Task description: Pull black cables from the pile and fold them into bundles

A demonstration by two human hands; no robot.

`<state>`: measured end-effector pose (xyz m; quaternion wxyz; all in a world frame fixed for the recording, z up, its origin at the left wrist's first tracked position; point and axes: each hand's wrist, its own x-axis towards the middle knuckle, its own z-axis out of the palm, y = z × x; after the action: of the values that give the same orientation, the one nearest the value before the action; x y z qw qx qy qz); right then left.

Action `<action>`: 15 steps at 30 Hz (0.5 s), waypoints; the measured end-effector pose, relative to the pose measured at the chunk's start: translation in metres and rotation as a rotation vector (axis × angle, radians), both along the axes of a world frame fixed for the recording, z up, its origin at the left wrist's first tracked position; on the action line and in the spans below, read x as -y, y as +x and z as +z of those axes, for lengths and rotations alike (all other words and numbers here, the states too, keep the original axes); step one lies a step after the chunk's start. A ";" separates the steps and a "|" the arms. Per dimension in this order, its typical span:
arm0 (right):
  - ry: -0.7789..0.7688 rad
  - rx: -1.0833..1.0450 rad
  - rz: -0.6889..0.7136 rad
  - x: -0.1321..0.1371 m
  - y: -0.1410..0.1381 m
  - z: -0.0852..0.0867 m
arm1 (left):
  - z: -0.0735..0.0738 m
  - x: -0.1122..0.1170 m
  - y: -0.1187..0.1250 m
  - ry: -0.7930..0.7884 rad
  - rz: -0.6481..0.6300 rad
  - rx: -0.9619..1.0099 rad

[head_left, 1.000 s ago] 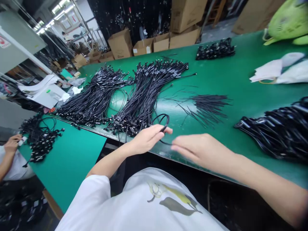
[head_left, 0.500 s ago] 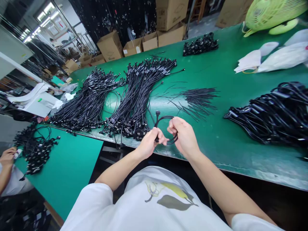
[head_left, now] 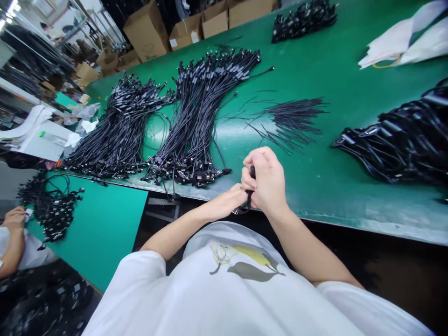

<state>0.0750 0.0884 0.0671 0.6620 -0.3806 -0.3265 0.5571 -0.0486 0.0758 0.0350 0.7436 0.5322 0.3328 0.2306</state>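
Observation:
A short length of black cable (head_left: 249,198) is pinched between my hands, just over the front edge of the green-topped table (head_left: 315,70). Most of it is hidden by my fingers, with a small loop hanging below. My right hand (head_left: 264,179) closes around its upper part, and my left hand (head_left: 224,203) holds it lower down. Two long bundles of black cables with connectors (head_left: 199,116) lie on the table beyond my hands, and a bunch of thin black wires (head_left: 290,123) lies to the right of them.
A large heap of black cables (head_left: 402,140) lies at right, and white bags (head_left: 406,39) lie behind it. A person's hand (head_left: 14,219) works at a lower teal mat (head_left: 98,228) at left, beside another cable pile (head_left: 49,205). Cardboard boxes (head_left: 147,30) stand beyond the table.
My hands have come together, and the open cable loop has closed up into my fingers. The upright connector no longer shows. The table sits higher in the view as my head has tilted.

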 end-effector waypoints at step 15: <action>0.002 0.233 0.157 -0.008 0.044 -0.032 | 0.003 0.003 0.015 -0.489 0.201 0.195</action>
<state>0.1195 0.0966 0.0354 0.5742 -0.4154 -0.4305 0.5590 -0.0332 0.0727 0.0385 0.8518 0.2767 0.3564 0.2662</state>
